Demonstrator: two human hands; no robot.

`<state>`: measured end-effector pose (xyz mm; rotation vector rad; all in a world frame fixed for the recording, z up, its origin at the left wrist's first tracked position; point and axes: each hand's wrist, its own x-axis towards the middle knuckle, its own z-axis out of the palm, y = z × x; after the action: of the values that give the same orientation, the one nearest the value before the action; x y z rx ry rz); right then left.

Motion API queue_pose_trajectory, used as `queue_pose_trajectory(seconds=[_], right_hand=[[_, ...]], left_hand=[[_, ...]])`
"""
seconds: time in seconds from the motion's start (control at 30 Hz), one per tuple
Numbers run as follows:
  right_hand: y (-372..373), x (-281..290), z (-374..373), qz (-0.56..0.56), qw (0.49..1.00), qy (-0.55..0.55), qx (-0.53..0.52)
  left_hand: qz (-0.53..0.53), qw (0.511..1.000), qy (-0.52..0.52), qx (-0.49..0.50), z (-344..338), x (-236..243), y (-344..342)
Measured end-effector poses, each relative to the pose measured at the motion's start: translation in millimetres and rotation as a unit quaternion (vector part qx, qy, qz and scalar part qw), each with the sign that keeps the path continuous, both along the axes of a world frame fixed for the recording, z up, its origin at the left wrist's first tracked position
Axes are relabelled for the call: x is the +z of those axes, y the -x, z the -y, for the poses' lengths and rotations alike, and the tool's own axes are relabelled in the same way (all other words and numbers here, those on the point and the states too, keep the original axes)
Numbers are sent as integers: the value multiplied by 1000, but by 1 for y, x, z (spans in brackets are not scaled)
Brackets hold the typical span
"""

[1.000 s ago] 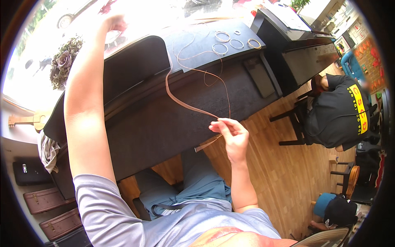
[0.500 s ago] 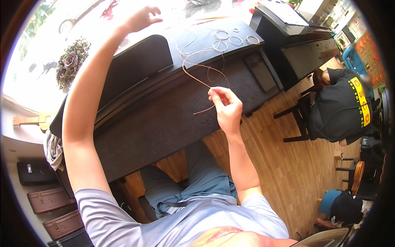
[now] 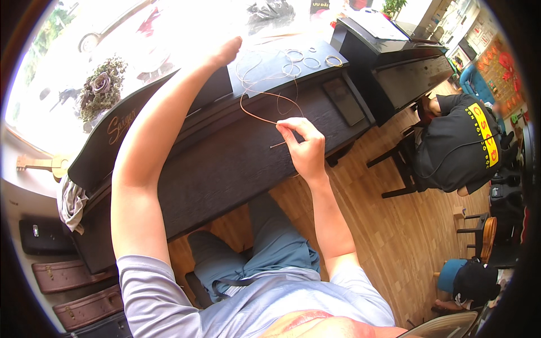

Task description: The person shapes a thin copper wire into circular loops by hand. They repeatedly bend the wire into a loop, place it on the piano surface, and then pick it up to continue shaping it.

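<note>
My right hand [image 3: 304, 147] pinches a thin tan strip [image 3: 255, 115] near its free end, over the closed lid of a black upright piano [image 3: 214, 163]. The strip curves up from my fingers and loops across the piano's top. My left hand [image 3: 224, 52] is stretched far out over the piano's top, fingers together, close to the strip's far loops; I cannot tell whether it grips them. Several small coiled rings [image 3: 293, 69] of the same material lie on the piano top to the right of the loops.
A second black piano [image 3: 394, 56] stands to the right. A person in a black shirt [image 3: 462, 146] sits by it on a dark stool. Wooden floor [image 3: 389, 236] lies to my right. Brown cases [image 3: 67, 281] are stacked at lower left, a dried flower bunch [image 3: 101, 87] by the window.
My left arm swung down and to the right, toward the piano's top. My right hand rose and drew the strip's end up over the lid, so the hanging loop became shorter.
</note>
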<state>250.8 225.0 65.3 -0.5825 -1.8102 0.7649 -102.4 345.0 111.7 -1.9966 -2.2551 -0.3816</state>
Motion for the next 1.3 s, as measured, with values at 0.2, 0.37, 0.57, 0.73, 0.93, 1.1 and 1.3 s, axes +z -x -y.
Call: queue_pose_trajectory(seconds=[0.2, 0.37, 0.57, 0.73, 0.93, 1.1, 1.3], right_hand=[[3, -15, 1, -25, 999, 20, 21], [-1, -21, -9, -23, 999, 34, 24], [-5, -17, -14, -38, 997, 63, 34], [-14, -17, -20, -66, 994, 87, 32], [-18, -19, -32, -66, 993, 89, -34], [-9, -22, -42, -24, 990, 130, -47], [22, -29, -48, -10, 988, 154, 19]], left_hand=[[-38, 999, -2, 22, -45, -6, 64], [-31, 991, 109, 71, -65, 5, 24], [-21, 961, 252, 109, -70, 24, -3], [21, 980, 185, 69, -80, 38, 17], [34, 994, 71, 75, -72, 48, 147], [-11, 981, 74, 178, -4, 59, 219], [2, 960, 141, 243, 41, 60, 249]])
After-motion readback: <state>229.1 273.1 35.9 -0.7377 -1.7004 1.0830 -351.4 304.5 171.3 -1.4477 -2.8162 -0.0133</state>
